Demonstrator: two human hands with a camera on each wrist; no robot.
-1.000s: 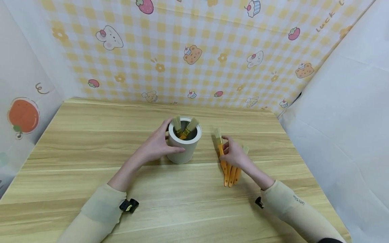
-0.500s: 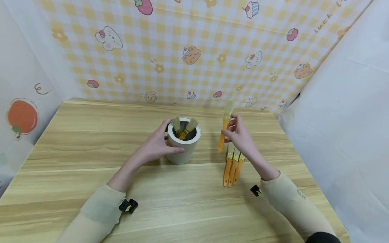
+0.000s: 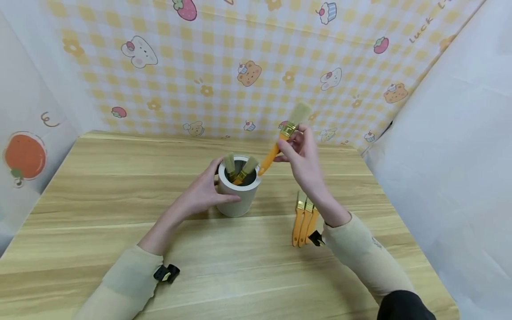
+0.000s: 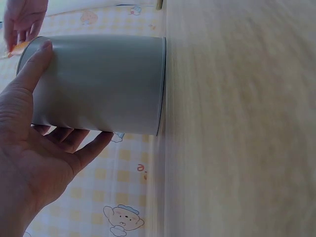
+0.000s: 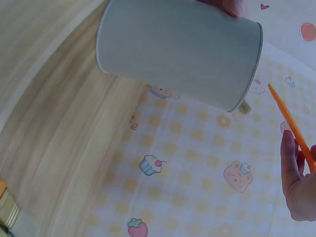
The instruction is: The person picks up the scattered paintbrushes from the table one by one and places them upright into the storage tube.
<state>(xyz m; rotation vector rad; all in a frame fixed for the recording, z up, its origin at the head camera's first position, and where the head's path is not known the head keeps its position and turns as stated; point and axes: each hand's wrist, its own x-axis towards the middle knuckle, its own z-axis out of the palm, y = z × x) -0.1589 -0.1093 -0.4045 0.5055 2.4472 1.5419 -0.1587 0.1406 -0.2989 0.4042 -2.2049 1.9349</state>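
Note:
My left hand point(image 3: 204, 191) grips an off-white cylindrical canister point(image 3: 239, 202) standing upright on the table. In the left wrist view the thumb lies on one side of the canister point(image 4: 98, 81) and the fingers bend round the other. Two paintbrushes point(image 3: 250, 165) stand inside it, bristles up; their lower handles are hidden. My right hand point(image 3: 306, 162) pinches another paintbrush point(image 3: 270, 156) with an orange handle, tilted bristles-up. Its handle tip is near the canister's right rim in the head view. The right wrist view shows this paintbrush point(image 5: 291, 123) apart from the canister point(image 5: 177, 49).
Several more orange-handled brushes point(image 3: 297, 226) lie side by side on the wooden table point(image 3: 224, 275), partly below my right forearm. A checked cloth point(image 3: 176, 80) with cartoon prints hangs behind the table. White sheeting point(image 3: 452, 146) covers the right side.
My right hand has lifted one paintbrush from the group on the table, then brought it up and left towards the canister, tilting it. My left hand stays on the canister.

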